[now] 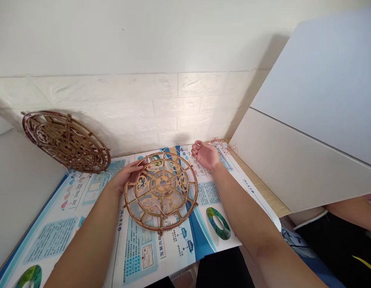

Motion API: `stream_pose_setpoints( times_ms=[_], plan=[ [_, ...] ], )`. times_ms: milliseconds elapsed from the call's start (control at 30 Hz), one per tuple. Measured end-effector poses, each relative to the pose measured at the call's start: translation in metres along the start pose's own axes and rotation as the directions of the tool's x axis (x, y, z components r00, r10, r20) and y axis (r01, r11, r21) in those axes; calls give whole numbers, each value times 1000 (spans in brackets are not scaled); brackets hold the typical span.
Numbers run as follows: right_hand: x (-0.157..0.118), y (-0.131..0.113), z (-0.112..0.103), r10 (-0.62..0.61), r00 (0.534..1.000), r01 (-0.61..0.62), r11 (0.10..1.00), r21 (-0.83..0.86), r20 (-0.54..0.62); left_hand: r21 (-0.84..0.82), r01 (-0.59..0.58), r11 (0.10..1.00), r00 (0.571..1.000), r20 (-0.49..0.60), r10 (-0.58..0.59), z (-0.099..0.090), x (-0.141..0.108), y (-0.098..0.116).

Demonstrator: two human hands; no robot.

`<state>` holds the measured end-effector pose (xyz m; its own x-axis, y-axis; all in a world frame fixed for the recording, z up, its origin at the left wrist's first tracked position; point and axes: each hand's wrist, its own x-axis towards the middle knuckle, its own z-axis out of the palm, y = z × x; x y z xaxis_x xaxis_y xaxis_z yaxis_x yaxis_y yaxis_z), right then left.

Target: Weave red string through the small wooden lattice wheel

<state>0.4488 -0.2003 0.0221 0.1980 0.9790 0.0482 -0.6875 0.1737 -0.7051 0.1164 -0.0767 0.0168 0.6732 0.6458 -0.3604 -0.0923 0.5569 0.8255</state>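
A round, gold-brown openwork wheel (163, 175), with spokes, scrollwork and a central ring, is tilted up over the printed sheet. My left hand (129, 174) grips its left rim, thumb in front and the other fingers partly hidden behind. Thin pale wire (155, 207) runs loosely across the wheel's lower part. From the wheel's top, a fine strand leads right toward my right hand (205, 155). That hand is raised off the wheel, palm turned up, fingers curled closed around what appears to be the strand's end.
Several similar wheels (68, 142) lean stacked against the wall at left. A tangle of thin red and white wires (225, 147) lies at the table's back right. A printed sheet (134, 256) covers the table. White panels (272, 152) stand to the right; another person's arm (353, 212) shows beyond.
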Motion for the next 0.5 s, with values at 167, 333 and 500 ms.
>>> stream_pose_setpoints(
  times_ms=[167,333,500],
  plan=[
    [-6,-5,-5,124,965,-96,987,-127,232,4,-35,999,999,-24,35,0,3,0],
    [-10,-10,-6,202,876,-108,967,-231,437,-23,-45,999,999,-27,44,0,7,0],
    [-17,-11,20,181,875,-35,949,-313,450,-55,-18,998,1000,-19,17,3,7,0]
  ],
)
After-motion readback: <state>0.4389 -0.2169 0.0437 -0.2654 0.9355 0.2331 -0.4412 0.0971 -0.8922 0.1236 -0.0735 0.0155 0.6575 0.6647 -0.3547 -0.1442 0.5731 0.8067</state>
